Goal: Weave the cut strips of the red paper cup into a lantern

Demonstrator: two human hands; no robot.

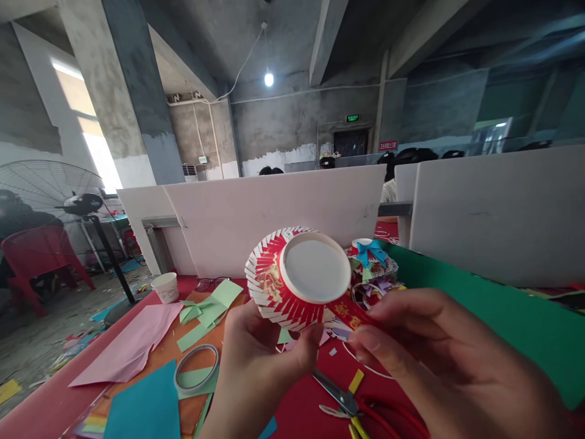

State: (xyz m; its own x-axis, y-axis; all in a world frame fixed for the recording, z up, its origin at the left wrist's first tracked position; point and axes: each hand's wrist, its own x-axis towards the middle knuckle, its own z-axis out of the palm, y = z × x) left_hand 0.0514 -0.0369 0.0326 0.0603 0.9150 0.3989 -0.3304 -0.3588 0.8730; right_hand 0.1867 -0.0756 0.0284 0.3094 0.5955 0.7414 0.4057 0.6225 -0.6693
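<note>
A red-and-white paper cup (315, 268), its wall cut into many narrow strips fanned outward, is held up with its round white base facing me. My left hand (267, 360) grips the fringed rim from below, thumb in front. Between the thumb and fingertips of my right hand (448, 353) is a red strip (350, 314) with gold characters, at the cup's lower right. Whether that strip is joined to the cup I cannot tell. Below the hands, red-handled scissors (342, 396) lie on the red table. Behind stands another fringed paper-cup craft (377, 262) with a blue bow.
On the left lie pink paper (132, 341), blue paper (146, 402), green paper pieces (212, 311) and a tape roll (177, 373). A white paper cup (165, 288) stands farther back. White partitions (274, 213) border the far edge; a green board (479, 311) is at right.
</note>
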